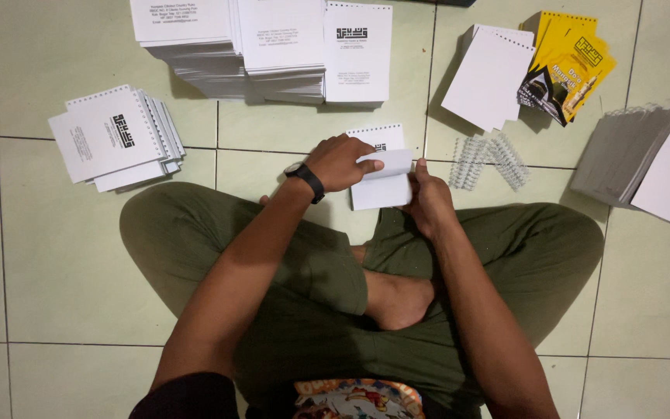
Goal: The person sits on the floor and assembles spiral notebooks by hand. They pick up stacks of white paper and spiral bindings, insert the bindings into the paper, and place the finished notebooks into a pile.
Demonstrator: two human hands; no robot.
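We hold a small white punched booklet over the tiled floor, just ahead of our crossed legs. Our left hand, wristwatch on the wrist, curls its fingers over the booklet's top page, folding it down. Our right hand pinches the right edge. Wire binding coils lie just right; stacks of white pages and yellow covers lie beyond.

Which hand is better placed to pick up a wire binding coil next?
Probably the right hand: it grips the white booklet's right edge, on the side of the wire coils on the floor. The left hand holds the booklet's left part, farther away.
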